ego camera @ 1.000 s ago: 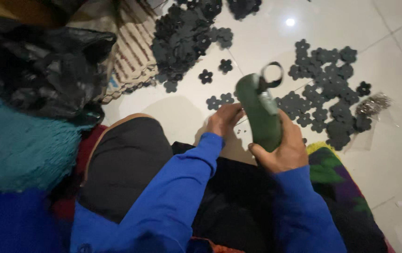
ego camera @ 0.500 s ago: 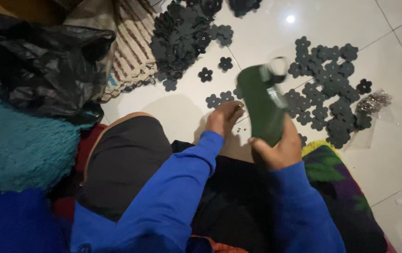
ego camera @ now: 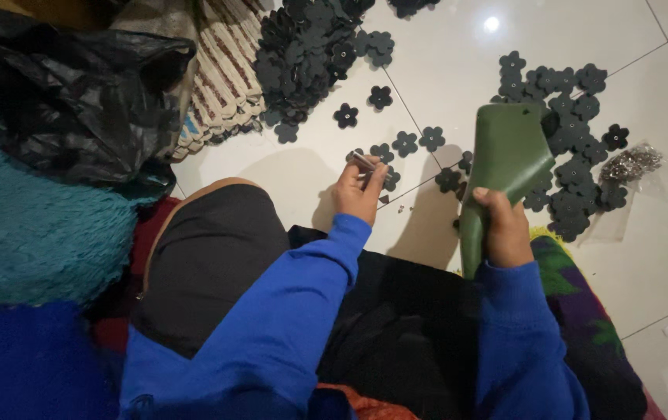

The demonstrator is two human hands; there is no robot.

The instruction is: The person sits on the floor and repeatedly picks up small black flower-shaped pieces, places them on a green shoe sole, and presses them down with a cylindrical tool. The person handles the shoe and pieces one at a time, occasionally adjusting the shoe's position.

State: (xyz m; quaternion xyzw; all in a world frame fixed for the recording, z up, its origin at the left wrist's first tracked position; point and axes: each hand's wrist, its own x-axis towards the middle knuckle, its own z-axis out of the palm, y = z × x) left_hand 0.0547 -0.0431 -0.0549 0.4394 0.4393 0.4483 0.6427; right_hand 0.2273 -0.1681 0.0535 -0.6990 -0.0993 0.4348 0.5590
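Observation:
My right hand [ego camera: 503,227] grips a curled piece of dark green leather [ego camera: 506,155], held upright above my lap with a small hole near its top edge. My left hand [ego camera: 359,190] is closed around a small metal tool [ego camera: 366,164], its tip poking out above my fingers, just over the white tiled floor [ego camera: 443,62]. Dark flower-shaped cutouts [ego camera: 405,143] lie on the floor right in front of my left hand, and a larger cluster of the same flower cutouts [ego camera: 575,117] lies behind the green piece.
A big heap of flower cutouts [ego camera: 306,47] sits at the top beside a striped woven mat [ego camera: 221,85]. A black plastic bag [ego camera: 61,93] and a teal fluffy cloth [ego camera: 30,233] lie to the left. A clear packet of small metal parts [ego camera: 629,163] rests at the right.
My right hand has tilted the green piece further right, and the ring seen at its top is gone from view. My left hand moved away from it toward the floor.

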